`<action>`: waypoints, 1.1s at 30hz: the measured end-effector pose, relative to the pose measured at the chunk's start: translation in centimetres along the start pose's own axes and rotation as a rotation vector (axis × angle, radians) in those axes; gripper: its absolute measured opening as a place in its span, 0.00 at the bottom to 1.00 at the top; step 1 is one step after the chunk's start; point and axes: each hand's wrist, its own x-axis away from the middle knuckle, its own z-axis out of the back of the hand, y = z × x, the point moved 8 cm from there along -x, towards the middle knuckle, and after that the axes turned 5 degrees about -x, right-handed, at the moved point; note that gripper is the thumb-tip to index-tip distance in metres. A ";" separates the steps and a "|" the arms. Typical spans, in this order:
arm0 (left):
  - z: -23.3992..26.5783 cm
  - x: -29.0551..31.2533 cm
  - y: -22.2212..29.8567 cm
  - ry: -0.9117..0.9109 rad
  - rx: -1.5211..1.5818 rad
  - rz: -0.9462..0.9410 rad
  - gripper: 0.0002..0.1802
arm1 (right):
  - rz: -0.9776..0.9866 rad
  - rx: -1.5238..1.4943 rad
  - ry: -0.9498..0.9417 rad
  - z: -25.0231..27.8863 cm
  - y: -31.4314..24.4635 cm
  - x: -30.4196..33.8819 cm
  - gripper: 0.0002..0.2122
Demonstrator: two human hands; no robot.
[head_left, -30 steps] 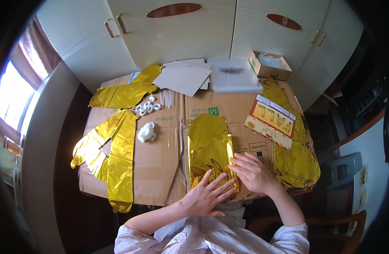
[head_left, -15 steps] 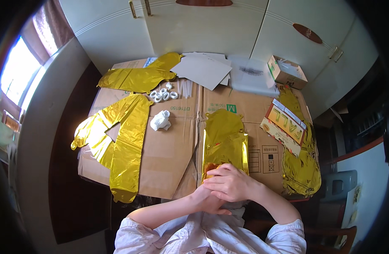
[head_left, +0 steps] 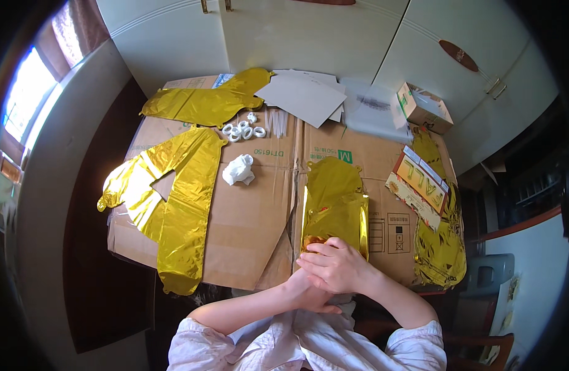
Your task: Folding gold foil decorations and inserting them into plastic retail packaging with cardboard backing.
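Observation:
My right hand [head_left: 337,267] lies over my left hand [head_left: 310,295] at the near edge of the cardboard. The right fingers are stretched out together across the back of the left, and neither hand grips anything I can see. Only the left thumb shows clearly, pointing to the right; its other fingers are mostly hidden. Just beyond the hands lies a flat gold foil balloon [head_left: 335,191], its near end partly covered by them. To the left is a flat gold A-shaped foil balloon [head_left: 184,204]. Another gold foil balloon [head_left: 192,106] lies at the far left.
White rings [head_left: 247,132], clear straws [head_left: 276,123] and a crumpled white tissue [head_left: 239,170] lie left of the middle. Pale cards [head_left: 303,96] are stacked at the back. A small open box [head_left: 425,110], a printed card package [head_left: 420,185] and gold foil [head_left: 438,253] are right.
The view has shifted slightly, so the table sits a little differently in the picture. My hands stay one over the other, and the things on the cardboard have not moved.

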 end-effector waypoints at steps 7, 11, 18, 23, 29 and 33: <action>0.4 0.0 0.1 0.015 0.001 -0.007 0.38 | -0.048 0.033 0.013 -0.2 0.5 -0.5 0.15; 0.9 -0.2 0.3 0.006 0.042 -0.025 0.39 | -0.102 0.020 -0.017 -0.3 1.4 -0.6 0.15; 0.6 -0.9 0.6 -0.076 -0.083 -0.032 0.44 | -0.081 -0.117 0.083 0.2 3.6 -0.5 0.15; 2.1 -1.2 0.9 -0.055 -0.226 -0.065 0.46 | -0.414 -0.037 0.339 3.0 9.6 -2.2 0.10; 2.2 -1.2 0.9 -0.075 -0.225 -0.053 0.47 | -0.719 -0.248 0.148 0.4 15.0 -4.5 0.11; 2.2 -1.2 0.9 -0.081 -0.219 -0.051 0.47 | -0.812 -0.280 0.090 0.1 15.6 -5.3 0.10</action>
